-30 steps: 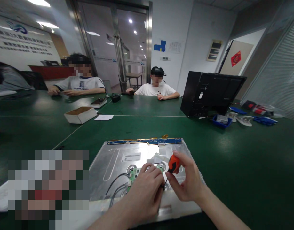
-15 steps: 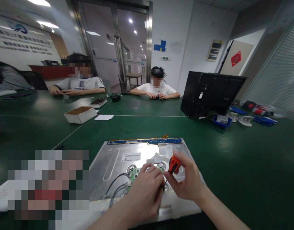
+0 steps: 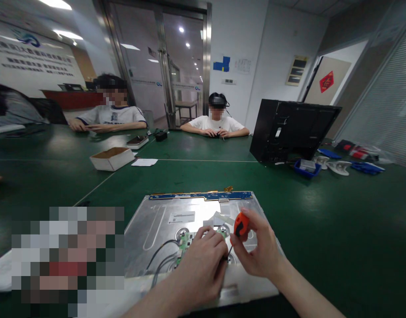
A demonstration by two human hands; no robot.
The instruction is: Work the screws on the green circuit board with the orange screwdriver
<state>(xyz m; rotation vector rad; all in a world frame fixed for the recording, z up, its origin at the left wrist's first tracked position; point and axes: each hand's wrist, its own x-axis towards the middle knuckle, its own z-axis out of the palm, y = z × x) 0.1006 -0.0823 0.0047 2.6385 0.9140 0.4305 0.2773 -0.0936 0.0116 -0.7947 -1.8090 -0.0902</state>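
Head view: we see two bare hands over one metal panel point(image 3: 141, 247) flat on the green table point(image 3: 322, 229), our right hand point(image 3: 262, 249) clamping one orange-and-black screwdriver point(image 3: 241, 224) between thumb and fingers, its shaft slanting down toward our left hand point(image 3: 204, 256). Our left fingers curl close together over one green circuit board point(image 3: 186, 240) on the panel, but their tips are hidden and we cannot tell whether they grip anything. We count one blue circuit strip point(image 3: 196, 196) along the far edge and one white label point(image 3: 182, 217) between strip and board.
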